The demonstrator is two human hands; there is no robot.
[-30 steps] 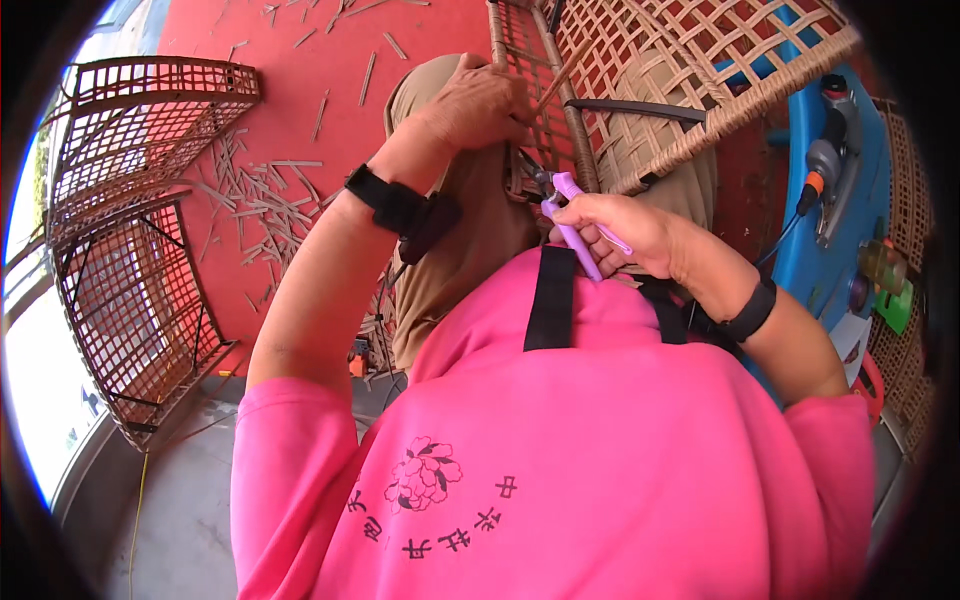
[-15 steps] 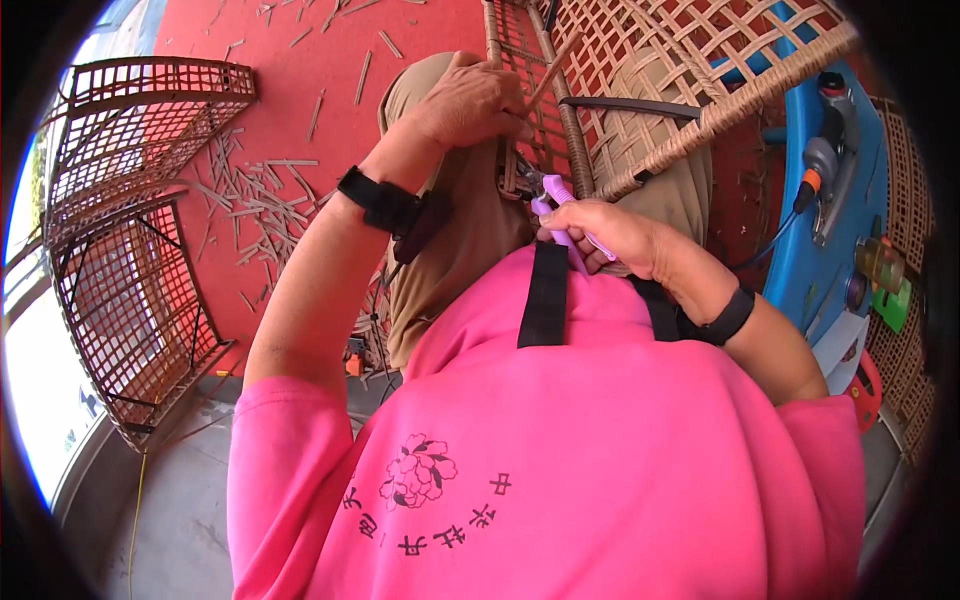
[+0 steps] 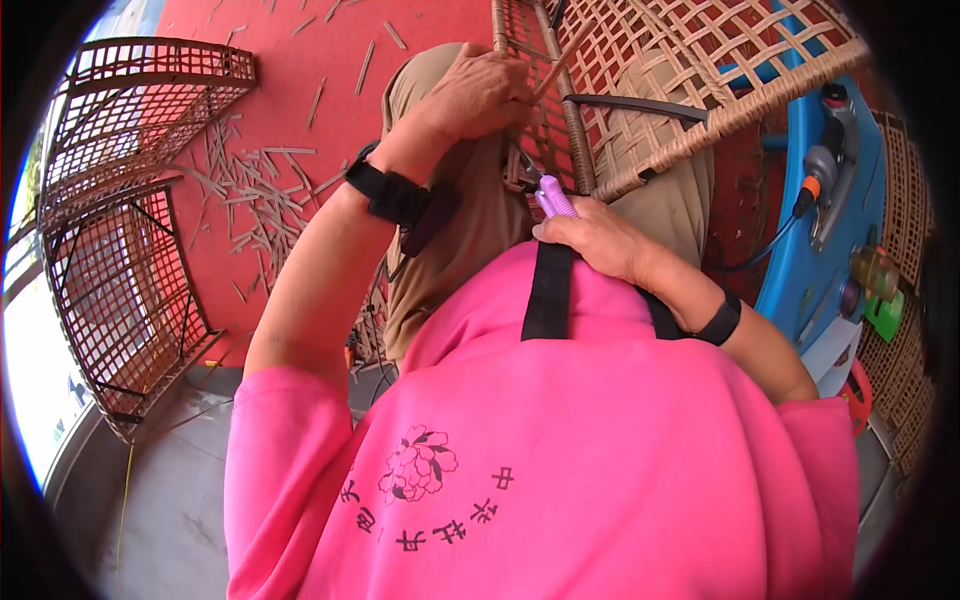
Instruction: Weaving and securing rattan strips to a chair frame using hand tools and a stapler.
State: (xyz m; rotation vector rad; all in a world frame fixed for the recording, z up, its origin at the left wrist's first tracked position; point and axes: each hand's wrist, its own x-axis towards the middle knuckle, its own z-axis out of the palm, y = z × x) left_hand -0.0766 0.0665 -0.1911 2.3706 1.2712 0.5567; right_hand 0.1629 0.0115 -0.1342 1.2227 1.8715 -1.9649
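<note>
My right hand (image 3: 600, 238) is wrapped around purple-handled pliers (image 3: 555, 198), the handles close together in my grip. The metal jaws point away from me, beside the near corner of a woven cane piece (image 3: 690, 130) across my lap; what they bite on is too small to tell. Farther forward, my left hand (image 3: 485, 95) is closed at the left edge of the weave. A thin brown strip (image 3: 562, 65) sticks up from its fingers, which are partly hidden. Across the weave's lower part lies a dark flat strap (image 3: 635, 103).
Cut strips (image 3: 270, 200) litter the red floor covering at left. Openwork woven panels (image 3: 125, 300) stand beyond them. At right, a blue stool or table (image 3: 825, 230) bears a corded power tool (image 3: 825, 165), a bottle (image 3: 873, 272) and a green item (image 3: 886, 315).
The pliers' handles have come from spread to closed as my right fingers squeezed round them. My left hand has stayed nearly in place, still with the strip.
</note>
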